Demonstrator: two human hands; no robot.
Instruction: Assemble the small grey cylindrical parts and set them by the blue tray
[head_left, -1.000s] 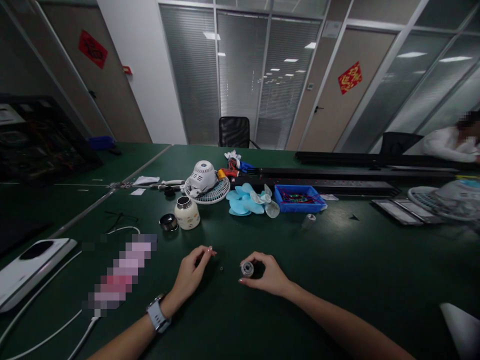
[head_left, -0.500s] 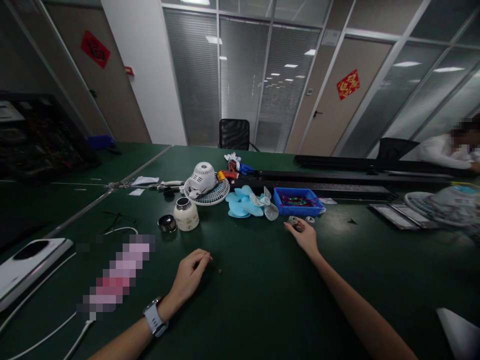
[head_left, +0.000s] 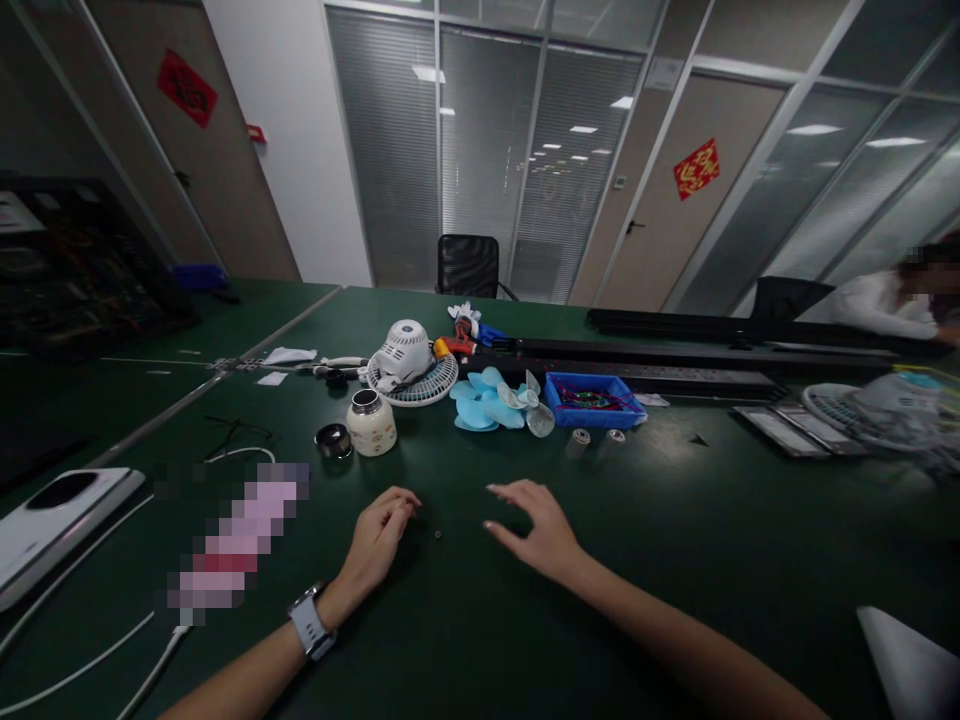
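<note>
Toward the near edge of the counter [head_left: 480,640], left hand [head_left: 381,535] is curled; whether anything is pinched cannot be told. Small part [head_left: 438,535] is seen beside it. Right hand [head_left: 541,530] is spread. Farther back, two metal cylinders [head_left: 578,441] are stood by blue tray [head_left: 589,417].

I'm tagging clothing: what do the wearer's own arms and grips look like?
The left grip and right grip are ungloved; no sleeve shows on either arm. The left wrist wears a watch with a pale blue-grey slotted strap and shiny case; the right has none.
</note>
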